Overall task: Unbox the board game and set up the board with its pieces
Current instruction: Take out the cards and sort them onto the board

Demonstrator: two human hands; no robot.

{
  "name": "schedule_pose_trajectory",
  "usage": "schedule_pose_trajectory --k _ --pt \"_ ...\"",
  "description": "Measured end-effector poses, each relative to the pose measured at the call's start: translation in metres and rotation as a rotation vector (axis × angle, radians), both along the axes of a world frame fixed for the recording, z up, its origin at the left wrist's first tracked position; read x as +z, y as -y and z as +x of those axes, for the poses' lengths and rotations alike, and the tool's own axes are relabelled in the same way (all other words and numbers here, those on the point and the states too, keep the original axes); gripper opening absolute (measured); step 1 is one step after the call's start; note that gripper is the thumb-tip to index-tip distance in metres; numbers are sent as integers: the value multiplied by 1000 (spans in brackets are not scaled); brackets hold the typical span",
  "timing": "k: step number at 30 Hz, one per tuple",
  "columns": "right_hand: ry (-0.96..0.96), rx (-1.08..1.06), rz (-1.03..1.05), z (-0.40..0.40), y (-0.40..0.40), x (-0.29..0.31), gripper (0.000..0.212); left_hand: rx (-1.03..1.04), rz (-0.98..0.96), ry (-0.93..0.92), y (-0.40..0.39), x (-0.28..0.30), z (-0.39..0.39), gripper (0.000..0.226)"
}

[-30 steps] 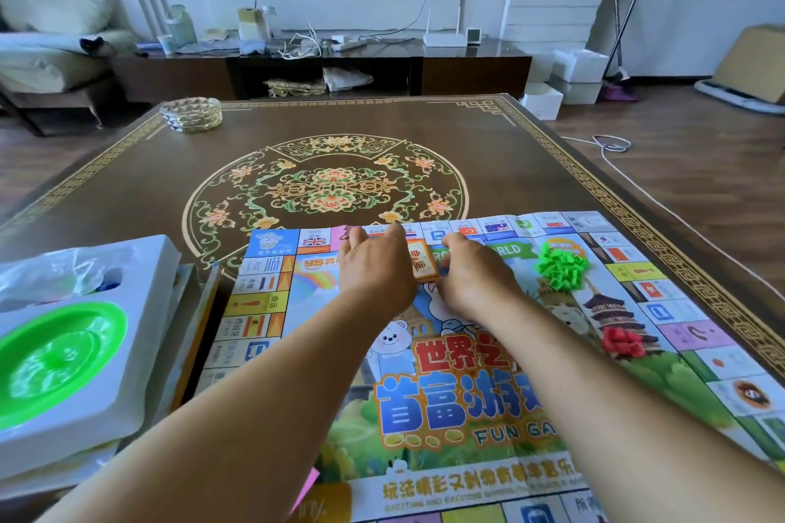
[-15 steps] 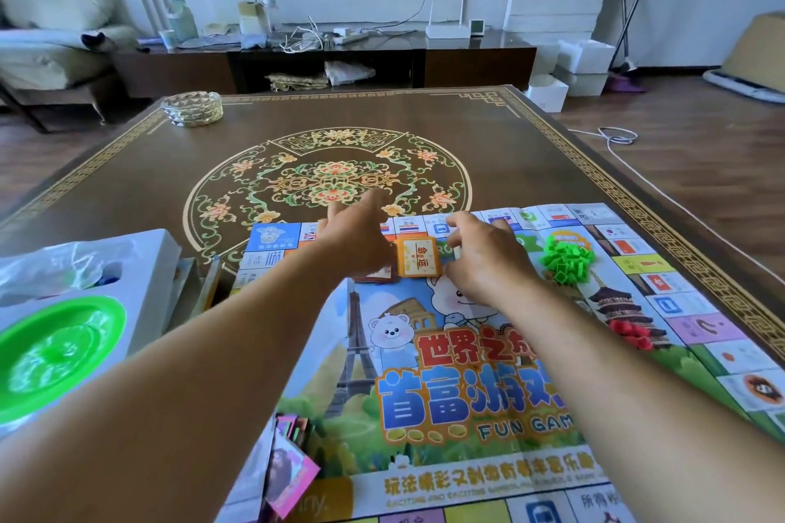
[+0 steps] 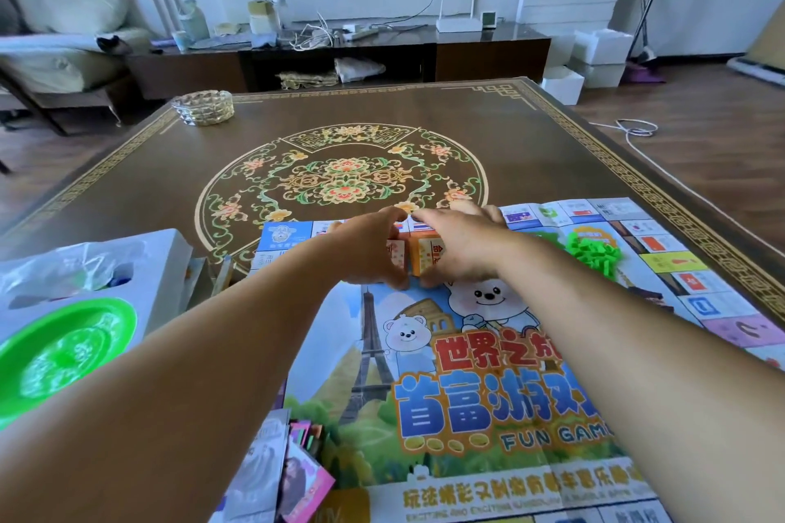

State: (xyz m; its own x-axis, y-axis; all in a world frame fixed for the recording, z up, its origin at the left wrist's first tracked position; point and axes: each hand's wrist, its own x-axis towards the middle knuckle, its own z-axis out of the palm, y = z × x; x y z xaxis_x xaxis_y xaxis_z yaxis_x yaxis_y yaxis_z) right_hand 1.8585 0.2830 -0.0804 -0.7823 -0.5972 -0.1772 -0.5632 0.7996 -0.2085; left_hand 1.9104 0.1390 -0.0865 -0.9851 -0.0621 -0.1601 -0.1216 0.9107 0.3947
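The surface [image 3: 531,149] is big and brown, with plenty of bare room beyond the far edge of the board [image 3: 488,374], which lies flat and unfolded on its near right part. The board's far edge sits just short of the round flower pattern, and its right side runs close to the surface's right edge, so there's little slack that way. On the left sits the white tray [image 3: 161,268] with the green dish [image 3: 63,357], close to the board's left side and blocking that flank.

Both arms reach to the far middle of the board. The left hand [image 3: 369,251] curls its fingers round a pale card stack [image 3: 397,257]; the right hand [image 3: 463,246] cups the orange card stack [image 3: 424,255], thumb low and fingers over the top. The two stacks stand side by side, touching or nearly so.

My read: this is squaring up the decks in the board's centre. Best to press in from both sides together, keep the stacks flat on the board, and let go gently so nothing fans out.

The green pieces [image 3: 594,255] are heaped just right of the right wrist, so a wide pull-back could scatter them. Draw the hands straight back toward the body. Loose pink cards [image 3: 306,476] lie at the near left edge, half off the board.
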Motion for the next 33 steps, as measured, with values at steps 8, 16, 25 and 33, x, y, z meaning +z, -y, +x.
schedule_pose_trajectory --k 8,16,25,33 --pt "-2 44 21 -12 0 -3 76 -13 17 -11 5 -1 1 88" --pt "34 18 -37 -10 -7 2 83 13 -59 -6 3 0 2 89" --pt "-9 -199 -163 -12 -25 -11 66 59 -149 -141 -24 -3 6 65" --pt "-71 -148 -214 1 -27 -5 66 50 -99 -35 7 12 -5 84"
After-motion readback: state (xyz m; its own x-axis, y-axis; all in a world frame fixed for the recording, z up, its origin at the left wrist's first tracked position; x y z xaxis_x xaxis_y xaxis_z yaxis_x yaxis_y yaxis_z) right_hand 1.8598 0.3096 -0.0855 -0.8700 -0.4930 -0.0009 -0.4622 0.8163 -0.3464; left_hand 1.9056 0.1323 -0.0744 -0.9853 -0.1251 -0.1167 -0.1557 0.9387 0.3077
